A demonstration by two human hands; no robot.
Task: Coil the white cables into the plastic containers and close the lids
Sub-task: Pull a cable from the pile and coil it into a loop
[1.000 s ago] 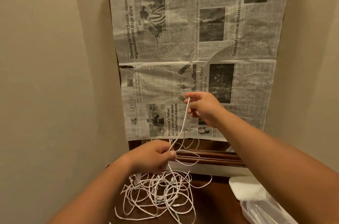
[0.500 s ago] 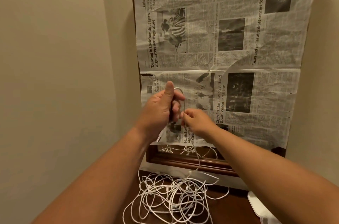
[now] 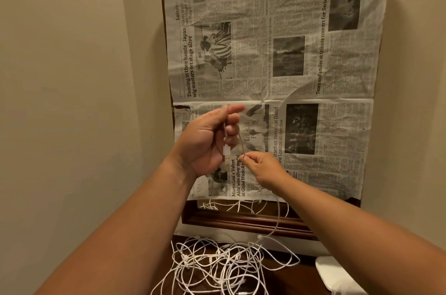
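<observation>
Against wall (image 3: 60, 77) — newspaper (image 3: 337, 125) over wooden frame (image 3: 241, 222), white cables (image 3: 217, 268) below.

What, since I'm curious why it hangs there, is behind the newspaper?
A dark wooden frame shows past the newspaper at left and bottom; whatever the frame holds is covered.

I see two sheets of newspaper (image 3: 277, 65) spread one above the other across the far side. They are creased and rumpled, with the print turned sideways. One headline reads "'Dancing in their hands': Japan wig masters set stage alive", and another tells of tears and smiles at a tribute concert. The sheets cover most of a dark wooden frame (image 3: 241, 222), whose lower rail shows beneath the paper's bottom edge. Plain beige walls (image 3: 60, 77) stand to the left and right of it. Nearest me, below the frame, lies a dark brown wooden tabletop (image 3: 294, 282).
</observation>
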